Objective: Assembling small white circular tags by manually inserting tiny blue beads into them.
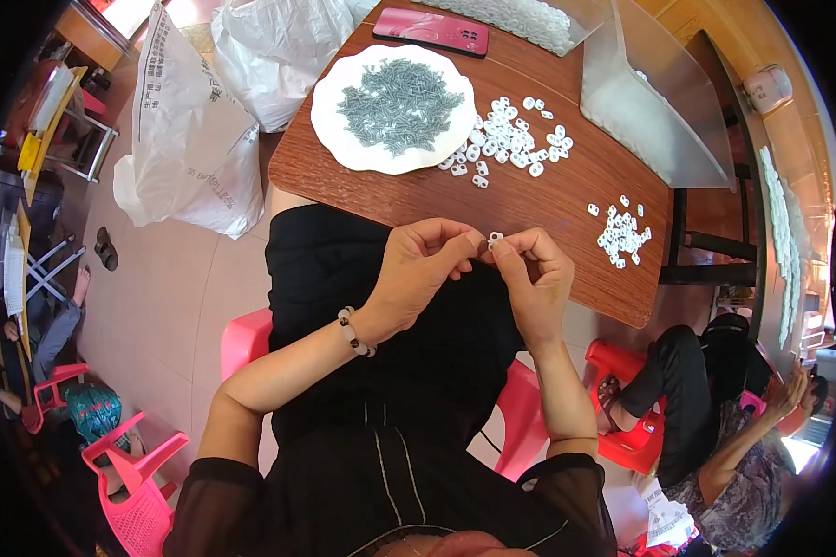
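My right hand (pixel 536 278) pinches a small white plastic piece with holes (pixel 496 239) between thumb and finger, at the table's near edge. Close against it, the thumb and finger of my left hand (pixel 423 269) are pressed together. What they hold, if anything, is too small to make out. Beyond my hands stands a white scalloped plate (pixel 323 125) heaped with small grey screws (pixel 399 107). Loose white plastic pieces (pixel 506 135) lie to the plate's right, and a smaller pile of similar white pieces (pixel 624 234) is at the table's right side.
The brown wooden table (pixel 539 204) carries a pink phone (pixel 432 32) and a translucent bin (pixel 655 111) at its far side. White sacks (pixel 190 139) stand on the floor at left. Another person (pixel 743 464) sits at right, near a red stool (pixel 622 450).
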Demonstrator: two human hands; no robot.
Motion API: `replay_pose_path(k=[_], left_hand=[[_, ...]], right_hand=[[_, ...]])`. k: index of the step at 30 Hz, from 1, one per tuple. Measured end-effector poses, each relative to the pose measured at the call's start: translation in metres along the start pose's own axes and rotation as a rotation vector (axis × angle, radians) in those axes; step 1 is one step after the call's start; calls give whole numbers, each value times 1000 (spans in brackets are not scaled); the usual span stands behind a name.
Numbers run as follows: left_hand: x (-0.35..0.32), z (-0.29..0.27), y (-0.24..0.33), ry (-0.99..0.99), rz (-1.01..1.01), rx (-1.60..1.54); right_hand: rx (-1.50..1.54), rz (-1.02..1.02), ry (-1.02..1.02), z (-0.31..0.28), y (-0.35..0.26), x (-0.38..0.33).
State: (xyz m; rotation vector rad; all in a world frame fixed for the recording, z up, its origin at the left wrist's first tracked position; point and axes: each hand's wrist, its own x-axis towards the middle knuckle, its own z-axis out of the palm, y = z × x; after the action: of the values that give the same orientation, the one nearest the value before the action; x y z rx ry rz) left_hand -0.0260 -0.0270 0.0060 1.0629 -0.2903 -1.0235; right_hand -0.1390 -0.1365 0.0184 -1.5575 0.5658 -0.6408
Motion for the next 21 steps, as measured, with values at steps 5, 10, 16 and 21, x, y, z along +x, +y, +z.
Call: replay_pose_path(k=[5, 10, 16, 21], left_hand=[[0, 0, -2, -4, 5, 11], [-1, -1, -4, 0, 10, 22], [-1, -2, -4, 3, 42, 102], [0, -5, -5, -5, 60, 117]], right_hand=[[-59, -24, -9, -2, 4, 0], [-62, -50, -7, 0, 4, 0], [-98, -42, -17, -2, 7, 0], [-91, -21, -33, -2, 6, 0]])
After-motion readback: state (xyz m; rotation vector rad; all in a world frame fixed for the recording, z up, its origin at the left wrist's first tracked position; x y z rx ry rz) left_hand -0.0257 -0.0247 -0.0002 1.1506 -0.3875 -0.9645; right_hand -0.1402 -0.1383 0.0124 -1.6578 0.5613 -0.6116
